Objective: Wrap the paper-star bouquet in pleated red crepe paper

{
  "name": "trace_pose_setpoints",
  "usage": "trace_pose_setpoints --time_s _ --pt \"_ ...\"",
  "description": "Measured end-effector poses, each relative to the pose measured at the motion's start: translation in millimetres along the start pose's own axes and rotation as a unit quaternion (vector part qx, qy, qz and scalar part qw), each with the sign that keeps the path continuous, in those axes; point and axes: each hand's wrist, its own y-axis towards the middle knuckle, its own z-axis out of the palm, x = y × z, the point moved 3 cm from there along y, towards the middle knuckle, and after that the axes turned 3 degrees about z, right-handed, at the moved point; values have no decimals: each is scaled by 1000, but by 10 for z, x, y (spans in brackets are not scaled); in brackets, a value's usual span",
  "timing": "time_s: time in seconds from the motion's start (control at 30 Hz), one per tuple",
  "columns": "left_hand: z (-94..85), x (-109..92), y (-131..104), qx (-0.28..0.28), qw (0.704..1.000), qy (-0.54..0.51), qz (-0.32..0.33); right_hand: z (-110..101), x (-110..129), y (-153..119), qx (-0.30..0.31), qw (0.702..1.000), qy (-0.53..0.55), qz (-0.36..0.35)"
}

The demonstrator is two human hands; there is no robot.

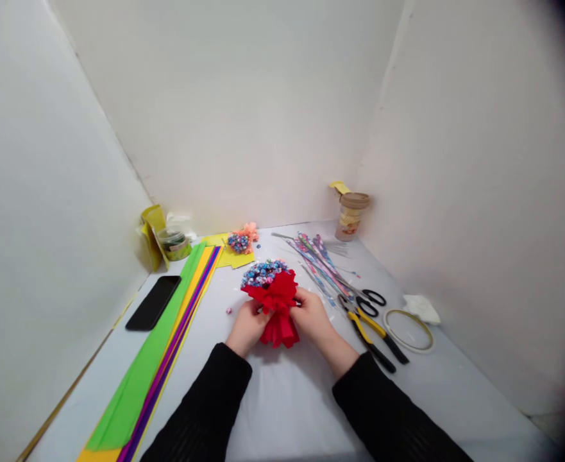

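A piece of red crepe paper (278, 295) is gathered around the lower part of a bouquet of small blue, pink and white patterned balls (263, 274). My left hand (249, 326) grips the gathered paper from the left, fingers closed on it. From the right, my right hand (313, 319) pinches the same red paper near its narrow middle. Below my fingers the paper flares out again. Whatever stem lies inside the paper is hidden. One small pinkish ball (229, 310) lies on the table left of my left hand.
Coloured paper strips (152, 359) and a phone (154, 303) lie left. Pliers (371, 330), scissors (369, 301), a tape roll (408, 330) and patterned strips (318, 260) lie right. At the back are a smaller peach-wrapped bouquet (244, 239), a lidded cup (352, 217) and a round tub (174, 244).
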Motion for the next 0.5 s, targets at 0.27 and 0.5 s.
trace_pose_setpoints --time_s 0.27,0.5 --pt "34 36 -44 16 996 -87 -7 77 -63 11 -4 991 127 51" --pt "19 82 -2 3 962 -267 -64 -22 151 -49 0 986 159 43"
